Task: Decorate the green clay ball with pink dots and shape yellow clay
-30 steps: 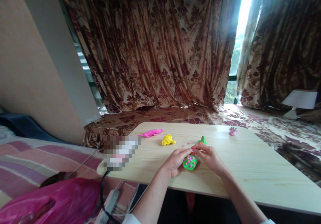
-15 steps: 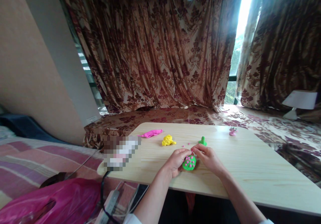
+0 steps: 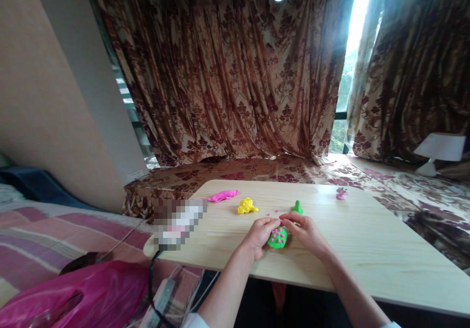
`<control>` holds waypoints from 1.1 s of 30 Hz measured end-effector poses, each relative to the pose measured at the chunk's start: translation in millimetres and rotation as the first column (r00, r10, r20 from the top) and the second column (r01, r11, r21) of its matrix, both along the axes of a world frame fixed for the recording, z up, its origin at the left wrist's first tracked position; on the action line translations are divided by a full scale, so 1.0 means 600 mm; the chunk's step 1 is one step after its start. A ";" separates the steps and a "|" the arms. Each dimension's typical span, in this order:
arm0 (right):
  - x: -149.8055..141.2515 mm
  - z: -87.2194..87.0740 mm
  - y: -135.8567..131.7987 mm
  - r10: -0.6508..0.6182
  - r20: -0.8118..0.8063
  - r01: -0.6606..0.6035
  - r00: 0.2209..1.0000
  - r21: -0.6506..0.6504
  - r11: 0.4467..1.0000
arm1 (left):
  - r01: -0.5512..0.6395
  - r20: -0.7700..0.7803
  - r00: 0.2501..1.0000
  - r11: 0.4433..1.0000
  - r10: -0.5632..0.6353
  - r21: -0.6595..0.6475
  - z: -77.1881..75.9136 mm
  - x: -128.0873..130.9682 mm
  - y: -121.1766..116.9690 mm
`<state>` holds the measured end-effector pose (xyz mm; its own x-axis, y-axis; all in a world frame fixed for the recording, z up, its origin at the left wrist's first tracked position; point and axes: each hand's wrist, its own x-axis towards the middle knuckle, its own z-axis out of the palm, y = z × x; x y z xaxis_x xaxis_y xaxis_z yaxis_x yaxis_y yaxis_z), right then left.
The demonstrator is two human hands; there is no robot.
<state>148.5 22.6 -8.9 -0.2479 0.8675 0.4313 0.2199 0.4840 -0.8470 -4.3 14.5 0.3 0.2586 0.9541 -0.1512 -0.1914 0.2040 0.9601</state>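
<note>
A rounded green clay piece (image 3: 278, 238) dotted with several small pink clay balls is held over the near part of the table. My left hand (image 3: 260, 235) grips its left edge, thumb on top. At its upper edge, my right hand (image 3: 301, 227) has thumb and index finger pinched together, close to my left thumb; what lies between those fingertips is too small to make out. Just beyond my hands lie loose pink clay balls (image 3: 276, 211) and a green clay stem-like piece (image 3: 297, 207) standing on a wider base.
On the light wooden table (image 3: 352, 249) are a yellow clay lump (image 3: 247, 205), a long pink clay strip (image 3: 223, 196) and a small pink clay figure (image 3: 341, 193). A blurred-out object (image 3: 181, 222) with a black cable lies at the left edge. A pink plastic bag (image 3: 84, 293) rests left.
Hardly anything differs. My right fingers have shifted slightly at the top edge of the green clay, and the view has moved a touch.
</note>
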 end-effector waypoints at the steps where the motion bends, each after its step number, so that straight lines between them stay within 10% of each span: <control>1: -0.001 -0.006 0.004 -0.010 0.004 0.010 1.000 0.004 1.000 | -0.013 -0.015 1.000 1.000 0.014 0.012 -0.002 0.001 0.001; 19: 0.013 -0.007 0.007 -0.198 -0.007 0.196 0.980 0.187 0.963 | -0.105 -0.409 0.851 0.870 0.329 0.482 0.028 -0.020 0.051; 33: 0.001 0.001 -0.002 -0.165 -0.041 0.170 0.985 0.277 0.946 | -0.006 -0.326 0.937 0.938 0.127 0.347 0.040 0.009 0.016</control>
<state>148.9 21.5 -8.2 -0.0995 0.7406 0.6645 0.3050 0.6584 -0.6881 1.4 24.2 24.5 0.1833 0.9765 0.1134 0.1550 -0.1426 0.9776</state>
